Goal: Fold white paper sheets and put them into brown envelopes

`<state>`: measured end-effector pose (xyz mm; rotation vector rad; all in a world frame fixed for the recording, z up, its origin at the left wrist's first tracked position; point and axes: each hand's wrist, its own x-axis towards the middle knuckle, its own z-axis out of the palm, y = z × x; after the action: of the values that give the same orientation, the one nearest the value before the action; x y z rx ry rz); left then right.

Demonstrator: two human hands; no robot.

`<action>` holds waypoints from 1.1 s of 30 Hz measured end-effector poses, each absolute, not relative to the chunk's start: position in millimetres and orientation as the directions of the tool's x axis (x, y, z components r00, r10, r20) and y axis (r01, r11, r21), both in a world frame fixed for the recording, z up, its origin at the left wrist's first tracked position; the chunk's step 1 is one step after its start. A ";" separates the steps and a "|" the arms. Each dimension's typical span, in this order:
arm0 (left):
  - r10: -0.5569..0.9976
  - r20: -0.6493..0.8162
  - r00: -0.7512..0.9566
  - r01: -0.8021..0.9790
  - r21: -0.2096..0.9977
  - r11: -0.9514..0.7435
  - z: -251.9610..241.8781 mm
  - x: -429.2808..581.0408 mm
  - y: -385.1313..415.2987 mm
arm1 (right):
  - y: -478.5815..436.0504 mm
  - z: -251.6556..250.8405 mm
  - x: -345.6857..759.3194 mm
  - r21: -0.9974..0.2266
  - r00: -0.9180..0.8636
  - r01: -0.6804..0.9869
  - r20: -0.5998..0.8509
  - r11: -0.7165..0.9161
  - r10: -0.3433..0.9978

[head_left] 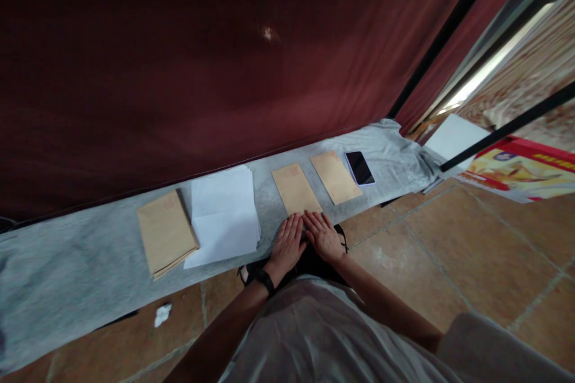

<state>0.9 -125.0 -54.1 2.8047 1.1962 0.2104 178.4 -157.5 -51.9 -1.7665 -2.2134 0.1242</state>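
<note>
My left hand [287,244] and my right hand [324,236] lie side by side, palms down, fingers stretched out, fingertips on the near end of a brown envelope [295,187]. Neither holds anything. A dark band circles my left wrist. Right of that envelope lies a second brown envelope [335,177], with a dark-screened phone [360,167] beside it. Left of my hands is a stack of white paper [223,212] with a crease across the top sheet. A pile of brown envelopes [165,230] sits at its left, close against the paper.
A grey cloth [81,269] covers the long narrow surface, with a dark red curtain [202,72] behind. Black poles and a red and yellow box [525,167] stand at the right. A crumpled white scrap [162,315] lies on the tiled floor.
</note>
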 end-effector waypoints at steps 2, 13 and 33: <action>0.725 0.091 0.683 0.712 0.137 -0.688 -53.8 1.5 -124.9 | -158.5 -51.0 177.6 -0.249 -0.179 0.943 0.179 0.221 0.967; 0.754 0.134 0.643 0.741 0.140 -0.657 -51.4 -2.7 -129.1 | -159.0 -55.2 176.8 -0.270 -0.150 0.941 0.206 0.203 0.967; 0.795 0.138 0.591 0.775 0.177 -0.607 -52.9 58.9 44.4 | -157.0 -60.7 171.7 -0.285 -0.117 0.941 0.232 0.183 0.966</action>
<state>58.9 44.4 -52.9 2.7137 1.3430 0.3097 171.7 -157.0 -60.7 -1.8002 -2.1057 0.0946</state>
